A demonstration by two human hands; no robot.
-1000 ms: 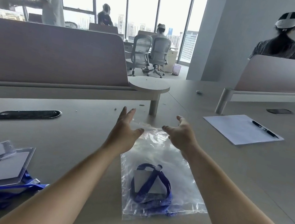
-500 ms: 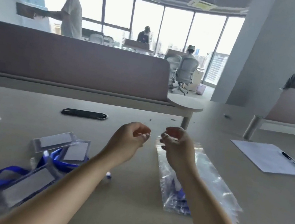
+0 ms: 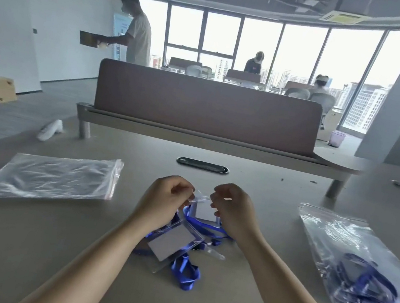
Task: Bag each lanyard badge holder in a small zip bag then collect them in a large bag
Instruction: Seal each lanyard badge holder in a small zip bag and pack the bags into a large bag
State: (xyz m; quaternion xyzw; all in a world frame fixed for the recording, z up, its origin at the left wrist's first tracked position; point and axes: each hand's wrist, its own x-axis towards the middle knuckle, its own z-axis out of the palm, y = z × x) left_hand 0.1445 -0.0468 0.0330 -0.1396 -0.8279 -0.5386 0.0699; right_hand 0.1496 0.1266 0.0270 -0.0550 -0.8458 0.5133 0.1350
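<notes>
On a grey desk, a flat stack of clear zip bags lies at the left. In the middle, the left hand and right hand, fingers curled, each pinch a top corner of a clear badge holder held between them, just above a pile of holders and blue lanyards. Well to the right lies a large bag with more lanyards inside.

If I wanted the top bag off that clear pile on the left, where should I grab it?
Probably at the zip edge, the right end of the pile of empty zip bags. The bags lie flat, but there the layered edges fan apart slightly, so fingers coming from the right could pinch just one.
</notes>
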